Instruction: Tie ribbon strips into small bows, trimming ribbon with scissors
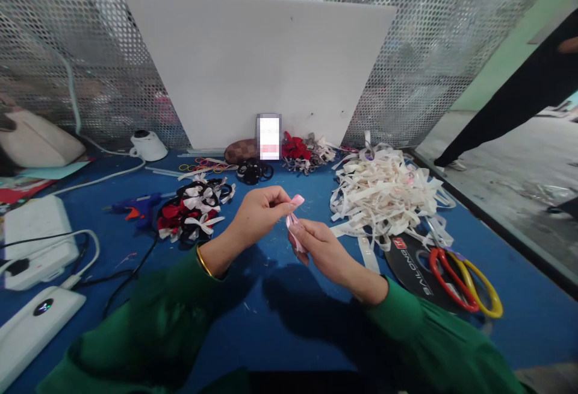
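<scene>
Over the middle of the blue table, a pink ribbon (292, 220) is stretched between my two hands. My left hand (261, 212), with a gold bangle at the wrist, pinches its upper end between thumb and forefinger. Lower and to the right, my right hand (318, 243) grips the rest of the ribbon, whose lower part shows below the thumb. Left of my hands lies a heap of black hair ties with red and white bows (194, 204). A large pile of white ribbon strips (383, 192) sits to the right.
Scissors with red and yellow handles (465, 279) rest on a black disc (410, 267) at the right. A blue glue gun (139, 204), a power strip (38, 237) and a power bank (40, 334) occupy the left. Behind are black bands (253, 171) and a white board (266, 68). A person (506, 87) stands right.
</scene>
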`<state>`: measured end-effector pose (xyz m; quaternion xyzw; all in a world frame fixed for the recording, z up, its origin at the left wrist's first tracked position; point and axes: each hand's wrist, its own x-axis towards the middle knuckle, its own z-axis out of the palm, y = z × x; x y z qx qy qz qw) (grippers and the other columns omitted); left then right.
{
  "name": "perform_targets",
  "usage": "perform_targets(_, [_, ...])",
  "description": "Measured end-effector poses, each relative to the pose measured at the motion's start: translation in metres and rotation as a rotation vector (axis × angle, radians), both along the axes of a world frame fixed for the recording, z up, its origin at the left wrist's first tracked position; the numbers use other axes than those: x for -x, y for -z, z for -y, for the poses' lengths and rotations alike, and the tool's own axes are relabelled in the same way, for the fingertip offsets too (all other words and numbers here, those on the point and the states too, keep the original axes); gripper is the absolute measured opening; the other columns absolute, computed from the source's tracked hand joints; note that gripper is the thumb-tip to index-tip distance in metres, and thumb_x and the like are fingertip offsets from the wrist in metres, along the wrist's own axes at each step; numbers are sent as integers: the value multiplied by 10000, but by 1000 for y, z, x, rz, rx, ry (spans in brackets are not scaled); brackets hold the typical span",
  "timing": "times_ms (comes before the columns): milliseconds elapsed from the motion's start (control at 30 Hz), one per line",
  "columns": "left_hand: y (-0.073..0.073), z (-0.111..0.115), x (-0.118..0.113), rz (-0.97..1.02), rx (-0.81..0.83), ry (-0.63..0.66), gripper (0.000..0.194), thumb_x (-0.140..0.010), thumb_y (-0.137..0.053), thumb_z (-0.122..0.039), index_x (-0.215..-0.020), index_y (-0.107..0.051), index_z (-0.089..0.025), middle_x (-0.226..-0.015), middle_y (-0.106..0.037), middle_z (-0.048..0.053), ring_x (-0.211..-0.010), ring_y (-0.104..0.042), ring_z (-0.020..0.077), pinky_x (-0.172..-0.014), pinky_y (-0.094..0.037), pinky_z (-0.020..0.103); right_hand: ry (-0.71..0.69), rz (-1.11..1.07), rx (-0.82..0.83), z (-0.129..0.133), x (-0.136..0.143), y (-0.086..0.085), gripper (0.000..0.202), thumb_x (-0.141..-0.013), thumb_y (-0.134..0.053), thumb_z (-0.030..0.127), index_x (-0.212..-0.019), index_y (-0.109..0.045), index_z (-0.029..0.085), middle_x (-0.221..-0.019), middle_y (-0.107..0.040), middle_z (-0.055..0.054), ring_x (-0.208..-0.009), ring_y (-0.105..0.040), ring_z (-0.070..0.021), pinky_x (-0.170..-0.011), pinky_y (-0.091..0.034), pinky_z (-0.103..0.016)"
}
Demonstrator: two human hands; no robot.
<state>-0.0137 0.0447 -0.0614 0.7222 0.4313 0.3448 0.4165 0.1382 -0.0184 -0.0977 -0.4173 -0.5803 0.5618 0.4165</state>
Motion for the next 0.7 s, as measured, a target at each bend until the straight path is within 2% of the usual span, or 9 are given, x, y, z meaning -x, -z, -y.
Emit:
perform_targets(200, [2,0,0,-47,-33,-21,431,-846,-667,-541,-638,-591,-171,-572,-508,-31,-566,-393,105,-531,-293,247,-57,66,-51,-3,-5,-4,536,-928,-472,672,-649,-473,214,-496,-437,59,-452,-380,-98,-473,-307,-245])
perform_targets(333, [-7,1,3,38,82,31,406,-862,-630,-516,-657,-634,-166,-584,-528,-17,-564,-424,112,-539,-331,247,-59,34,-39,-2,-6,-6,547,-924,-483,680,-642,-473,212,-509,-453,50,-477,-405,-102,-502,-333,-250])
perform_targets(433, [-15,-1,8,90,187,74,367,-897,-563,-466,-770,-712,-156,-589,-516,-15,-556,-448,119,-540,-352,249,-65,-24,-1,-2,-6,-5,531,-917,-515,666,-646,-482,210,-521,-473,45,-484,-420,-105,-509,-340,-253])
perform_targets(567, [-21,-4,14,4,179,166,328,-867,-593,-420,-728,-723,-153,-597,-551,3,-571,-468,127,-557,-362,252,-60,-35,5,-4,-6,-1,525,-915,-528,660,-648,-493,209,-529,-477,45,-489,-434,-107,-512,-343,-255])
perform_targets(700, [-19,-6,16,-154,110,210,340,-849,-621,-429,-648,-692,-164,-585,-562,3,-581,-468,132,-556,-334,252,-37,17,-31,-5,-5,2,533,-952,-494,626,-617,-471,211,-525,-480,40,-508,-444,-110,-540,-364,-260])
